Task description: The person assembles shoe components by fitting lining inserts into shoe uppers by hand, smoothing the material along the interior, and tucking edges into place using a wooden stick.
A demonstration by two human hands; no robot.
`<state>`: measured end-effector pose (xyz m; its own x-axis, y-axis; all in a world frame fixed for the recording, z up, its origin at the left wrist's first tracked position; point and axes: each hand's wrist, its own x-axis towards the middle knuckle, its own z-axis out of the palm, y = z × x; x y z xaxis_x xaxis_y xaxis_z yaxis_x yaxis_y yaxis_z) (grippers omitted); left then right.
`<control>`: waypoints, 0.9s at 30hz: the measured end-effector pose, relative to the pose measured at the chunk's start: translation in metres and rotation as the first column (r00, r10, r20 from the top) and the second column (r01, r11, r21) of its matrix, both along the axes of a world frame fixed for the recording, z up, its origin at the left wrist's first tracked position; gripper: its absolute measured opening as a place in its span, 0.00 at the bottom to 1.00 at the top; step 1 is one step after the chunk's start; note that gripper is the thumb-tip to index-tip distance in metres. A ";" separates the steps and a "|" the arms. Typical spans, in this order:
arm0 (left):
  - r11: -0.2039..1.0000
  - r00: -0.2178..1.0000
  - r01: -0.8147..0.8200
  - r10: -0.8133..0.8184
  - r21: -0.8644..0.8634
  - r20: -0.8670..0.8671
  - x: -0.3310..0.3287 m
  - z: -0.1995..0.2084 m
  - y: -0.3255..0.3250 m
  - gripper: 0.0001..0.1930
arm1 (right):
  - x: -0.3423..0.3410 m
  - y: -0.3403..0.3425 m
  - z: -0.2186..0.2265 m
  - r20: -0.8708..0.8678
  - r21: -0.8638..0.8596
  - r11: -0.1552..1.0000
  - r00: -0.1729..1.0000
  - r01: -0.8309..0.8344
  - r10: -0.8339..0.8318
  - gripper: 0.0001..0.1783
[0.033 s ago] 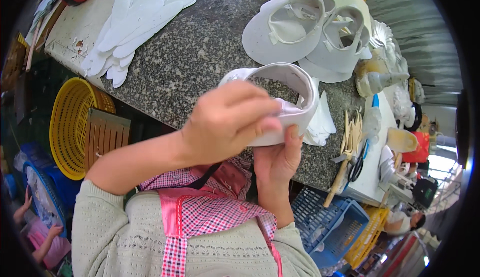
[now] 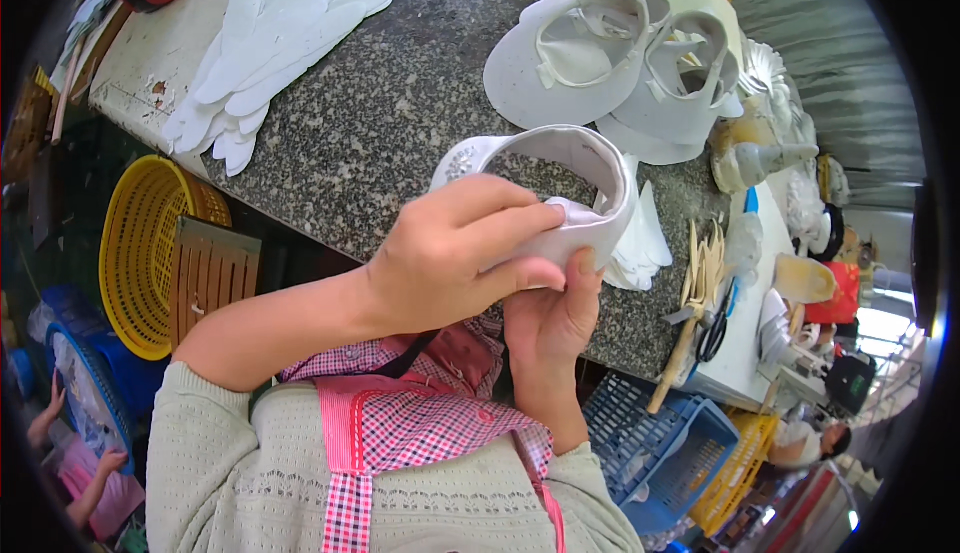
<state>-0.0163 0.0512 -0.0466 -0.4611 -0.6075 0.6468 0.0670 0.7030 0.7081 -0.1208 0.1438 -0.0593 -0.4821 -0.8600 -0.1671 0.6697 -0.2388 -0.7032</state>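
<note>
A white shoe upper (image 2: 590, 178), with a sparkling ornament on its strap, is held up above the speckled stone slab (image 2: 340, 133). My left hand (image 2: 465, 238) reaches across its near side, fingertips pinching the top edge and a folded bit of lining. From below, my right hand (image 2: 555, 313) grips the upper with the thumb against its outside; most of its other fingers are hidden behind. Beyond it stand similar white shoe uppers (image 2: 570, 58). White flat sole-shaped pieces (image 2: 270, 53) lie fanned out at the far left, and more white pieces (image 2: 640, 243) rest just right of the upper.
Right of my hands lie a brush (image 2: 690, 313) with pale bristles, black-handled scissors (image 2: 712, 338) and a crusted glue pot (image 2: 745, 158). A yellow basket (image 2: 125, 253) stands left below the table, a blue crate (image 2: 680, 453) at the lower right. Another person's hands (image 2: 110, 461) show far left.
My left hand has shifted slightly down and left, uncovering more of the strap ornament, and its blur has gone. The right hand still supports the upper.
</note>
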 end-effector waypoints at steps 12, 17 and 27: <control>0.933 0.957 0.208 -0.256 0.293 0.135 0.008 0.014 -0.023 0.07 | -0.058 0.044 -0.031 -0.724 0.068 0.994 0.690 0.090 -0.013 0.24; 0.677 0.599 0.603 -0.734 0.423 0.320 0.007 0.042 -0.046 0.07 | -0.068 0.001 0.045 -0.905 -0.220 0.973 -0.359 -0.064 -0.229 0.29; 0.830 0.680 0.548 -0.369 -0.104 0.634 0.016 0.039 -0.052 0.06 | -0.077 -0.021 0.054 -0.952 0.303 0.826 -0.188 -0.475 0.240 0.12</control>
<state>-0.0004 -0.0012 -0.0079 -0.9616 -0.0639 0.2668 0.0852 0.8549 0.5117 -0.1979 0.1228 -0.0058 0.3561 -0.9115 0.2057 -0.6169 -0.3947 -0.6809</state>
